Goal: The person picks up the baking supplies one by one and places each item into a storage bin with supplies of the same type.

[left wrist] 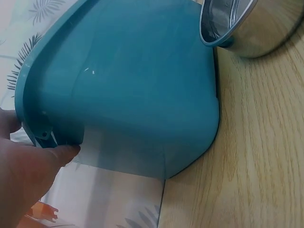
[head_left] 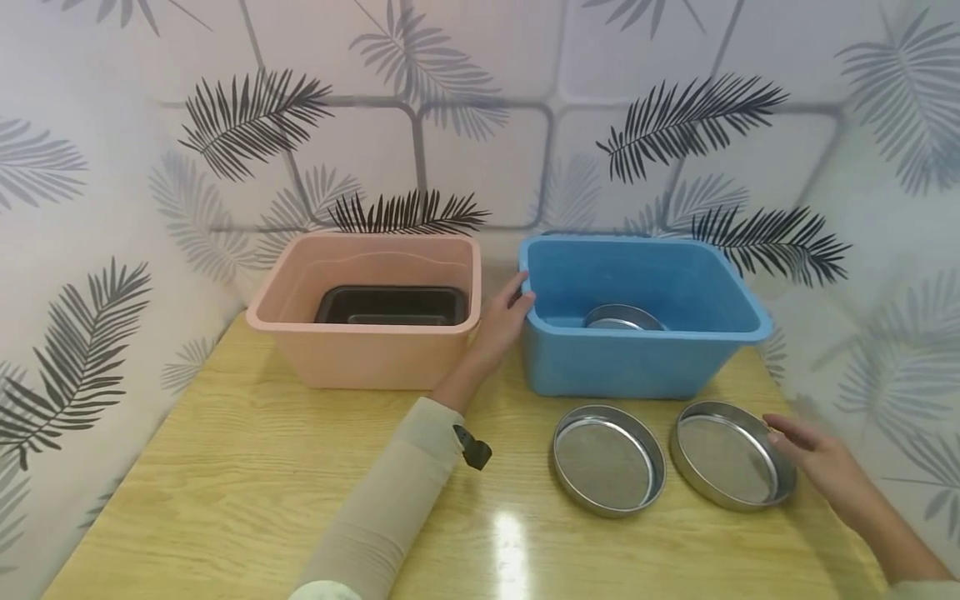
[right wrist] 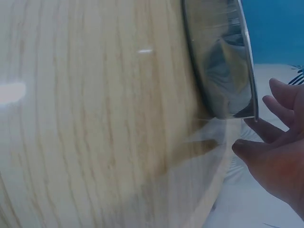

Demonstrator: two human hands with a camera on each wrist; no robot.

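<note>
My left hand [head_left: 501, 321] grips the left rim of a blue plastic tub [head_left: 611, 362], with the thumb [left wrist: 66, 152] under the lip in the left wrist view. Inside the tub lies a round metal pan [head_left: 622, 315], partly hidden by the front wall. Two more shallow, straight-sided round metal pans stand before the tub, a left pan [head_left: 609, 462] and a right pan [head_left: 731, 457]. Beside the right pan's outer rim is my right hand [head_left: 828, 471], its fingers spread about the edge. The right wrist view shows its thumb [right wrist: 247, 147] apart from the pan wall [right wrist: 221, 61].
A pink plastic tub [head_left: 375, 358] stands left of the blue one, holding a black rectangular tray [head_left: 393, 307]. Both tubs stand at the back of the wooden table [head_left: 247, 483], close to a leaf-patterned wall covering [head_left: 480, 167].
</note>
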